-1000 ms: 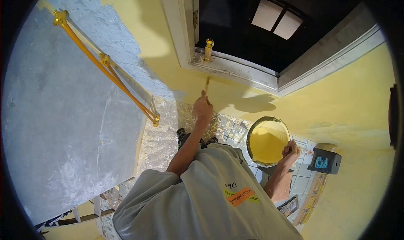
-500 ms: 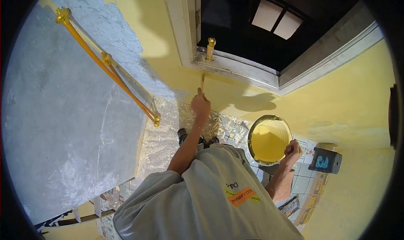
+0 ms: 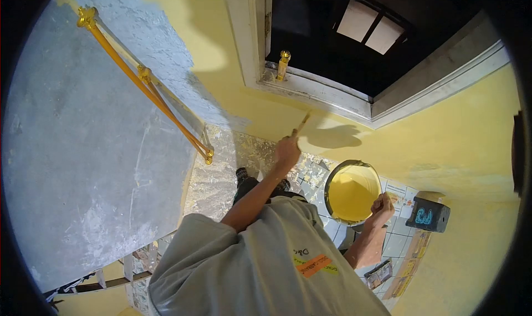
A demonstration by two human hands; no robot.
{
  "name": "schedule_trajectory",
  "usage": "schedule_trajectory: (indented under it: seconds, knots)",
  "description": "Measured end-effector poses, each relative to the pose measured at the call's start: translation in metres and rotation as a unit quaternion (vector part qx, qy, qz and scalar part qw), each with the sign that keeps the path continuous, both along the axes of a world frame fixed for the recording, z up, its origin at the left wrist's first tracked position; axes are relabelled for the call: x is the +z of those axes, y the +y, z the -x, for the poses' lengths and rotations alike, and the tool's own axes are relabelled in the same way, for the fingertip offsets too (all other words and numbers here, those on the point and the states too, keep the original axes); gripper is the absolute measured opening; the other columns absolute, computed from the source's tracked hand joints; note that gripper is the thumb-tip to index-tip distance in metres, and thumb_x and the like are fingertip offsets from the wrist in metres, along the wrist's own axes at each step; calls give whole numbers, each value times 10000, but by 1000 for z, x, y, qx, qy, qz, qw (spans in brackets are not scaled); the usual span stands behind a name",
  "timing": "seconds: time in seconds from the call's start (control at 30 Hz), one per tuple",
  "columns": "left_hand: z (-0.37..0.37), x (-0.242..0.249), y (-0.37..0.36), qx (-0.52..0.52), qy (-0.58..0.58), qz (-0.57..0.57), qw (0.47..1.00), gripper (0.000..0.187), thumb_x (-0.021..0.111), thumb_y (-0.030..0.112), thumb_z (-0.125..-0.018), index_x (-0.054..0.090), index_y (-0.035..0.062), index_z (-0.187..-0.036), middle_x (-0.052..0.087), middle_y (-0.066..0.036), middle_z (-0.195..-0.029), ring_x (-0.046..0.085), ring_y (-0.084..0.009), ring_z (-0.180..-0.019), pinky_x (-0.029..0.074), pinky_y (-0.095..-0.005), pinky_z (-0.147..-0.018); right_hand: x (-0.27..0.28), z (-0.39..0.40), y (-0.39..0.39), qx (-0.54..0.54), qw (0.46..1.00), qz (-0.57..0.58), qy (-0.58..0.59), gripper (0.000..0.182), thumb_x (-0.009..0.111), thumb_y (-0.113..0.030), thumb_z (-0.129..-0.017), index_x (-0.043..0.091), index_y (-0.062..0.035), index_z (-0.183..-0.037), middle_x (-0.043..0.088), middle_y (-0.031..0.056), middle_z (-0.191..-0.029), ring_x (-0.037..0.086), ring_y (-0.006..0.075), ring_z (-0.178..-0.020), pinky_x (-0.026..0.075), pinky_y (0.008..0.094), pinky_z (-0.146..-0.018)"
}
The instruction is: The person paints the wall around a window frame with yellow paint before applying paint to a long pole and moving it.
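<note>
My left hand (image 3: pixel 287 151) is closed around the handle of a paintbrush (image 3: pixel 302 123). The brush points up and to the right, its tip at the yellow wall (image 3: pixel 266 106) under the window frame; whether the bristles touch is hard to tell. On the other side, my right hand (image 3: pixel 382 209) is closed at the rim of a round bucket (image 3: pixel 327 197), gripping its handle or edge. Inside the bucket is yellow paint (image 3: pixel 352 199), partly smeared up the wall of it. The fingers of my right hand cover the exact grip point.
Above is a window with a pale frame (image 3: pixel 321 102) and a gold fitting (image 3: pixel 284 65) on its sill. A grey panel (image 3: pixel 88 149) with an orange-gold handrail (image 3: pixel 133 80) fills the left. A dark box (image 3: pixel 429 215) with blue marking stands at right. Paint flakes litter the tiled floor (image 3: pixel 213 174).
My left hand has moved to the right with the paintbrush, which now tilts more to the right. The bucket in my right hand sits slightly lower in view.
</note>
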State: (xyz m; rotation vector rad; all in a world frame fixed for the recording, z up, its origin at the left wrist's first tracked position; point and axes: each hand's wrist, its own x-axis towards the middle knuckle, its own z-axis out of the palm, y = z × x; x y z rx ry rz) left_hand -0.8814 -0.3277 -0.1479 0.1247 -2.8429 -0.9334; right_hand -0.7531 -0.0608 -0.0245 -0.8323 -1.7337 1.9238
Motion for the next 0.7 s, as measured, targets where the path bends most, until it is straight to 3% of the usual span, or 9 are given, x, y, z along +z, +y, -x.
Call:
schedule_trajectory:
  seconds: [0.07, 0.13, 0.2, 0.27, 0.33, 0.53, 0.63, 0.7]
  knots:
    - [-8, -9, -25, 12, 9, -11, 1000, 343, 520, 163, -813, 528, 82, -1145, 605, -180, -737, 598, -364, -670, 476, -462, -599, -2, -5, 0, 10, 1000, -8, -1, 250, 520, -164, -860, 462, -99, -625, 370, -39, -528, 278, 49, -429, 184, 210, -389]
    - [-22, -12, -52, 47, 38, -84, 995, 233, 511, 166, -802, 596, 58, -989, 597, -191, -699, 589, -382, -677, 461, -475, -595, -3, -8, -7, 3, 1000, -11, 0, 250, 521, -164, -859, 460, -99, -625, 368, -41, -529, 270, 45, -428, 173, 210, -385]
    - [-33, -26, -82, 77, 47, -127, 988, 184, 523, 173, -777, 611, 12, -790, 566, -166, -592, 593, -309, -588, 436, -434, -530, -7, -13, -15, -12, 1000, 7, 17, 267, 530, -158, -852, 447, -102, -604, 353, -49, -526, 248, 33, -427, 136, 215, -379]
    - [-51, -29, -113, 116, -133, -337, 925, 213, 545, 194, -763, 610, 1, -701, 514, -87, -508, 526, -183, -478, 384, -348, -455, 0, -17, -30, -19, 1000, -10, 19, 278, 533, -158, -850, 441, -106, -593, 342, -53, -521, 243, 31, -427, 133, 215, -383]
    - [-69, -9, -134, 113, -174, -401, 892, 243, 552, 217, -763, 614, 1, -669, 457, -10, -482, 430, -84, -447, 317, -272, -423, 4, -22, -45, -31, 999, -29, 22, 289, 537, -159, -848, 435, -109, -582, 332, -57, -516, 239, 29, -427, 129, 216, -387]
    - [-117, 42, -178, 92, -145, -475, 863, 183, 595, 179, -775, 644, 3, -759, 480, 27, -543, 410, -62, -471, 306, -237, -434, 11, -37, -87, -71, 996, -34, 45, 275, 548, -121, -831, 426, -120, -584, 317, -69, -519, 231, 22, -439, 133, 213, -401]
    - [-134, 69, -204, 44, -129, -459, 878, 153, 627, 131, -764, 656, -5, -828, 506, 23, -596, 429, -54, -526, 335, -217, -476, 22, -41, -117, -72, 995, -41, 61, 297, 539, -147, -847, 424, -116, -575, 308, -61, -508, 223, 35, -419, 133, 217, -400]
    - [-149, 91, -224, 25, -103, -498, 861, 150, 633, 101, -762, 658, -14, -856, 529, 13, -634, 452, -51, -577, 363, -209, -520, 30, -42, -139, -79, 992, -53, 84, 294, 535, -140, -849, 422, -115, -579, 295, -66, -504, 217, 34, -416, 129, 223, -396]
